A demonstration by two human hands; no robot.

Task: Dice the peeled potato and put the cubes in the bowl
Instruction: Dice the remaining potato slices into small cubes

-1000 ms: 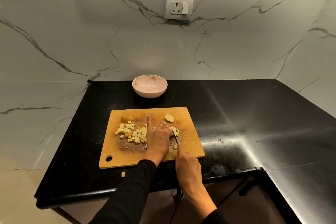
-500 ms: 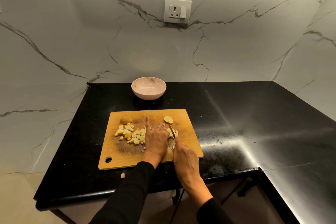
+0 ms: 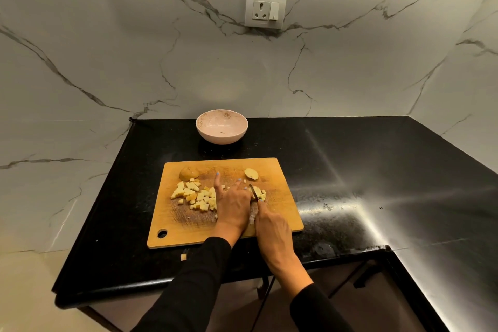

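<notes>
A wooden cutting board (image 3: 283, 213) lies on the black counter. Pale potato cubes (image 3: 195, 197) are heaped on its left half. My left hand (image 3: 233, 205) rests flat over the board's middle, its fingers stretched out and pressing a small piece of potato (image 3: 260, 193) that the knife (image 3: 253, 191) is cutting. My right hand (image 3: 272, 226) grips the knife handle, with the blade pointing away from me into that piece. A brownish potato end (image 3: 189, 172) and a thin slice (image 3: 251, 173) lie near the board's far edge. The pinkish bowl (image 3: 221, 127) stands behind the board, with no cubes in it.
One stray cube (image 3: 183, 257) lies on the black counter (image 3: 377, 170) just in front of the board. A wall socket (image 3: 265, 11) sits on the marble backsplash. The counter's front edge runs close below my forearms.
The view has shifted slightly. The knife blade has moved a little along the piece under my left fingers; both hands stay in the same place.
</notes>
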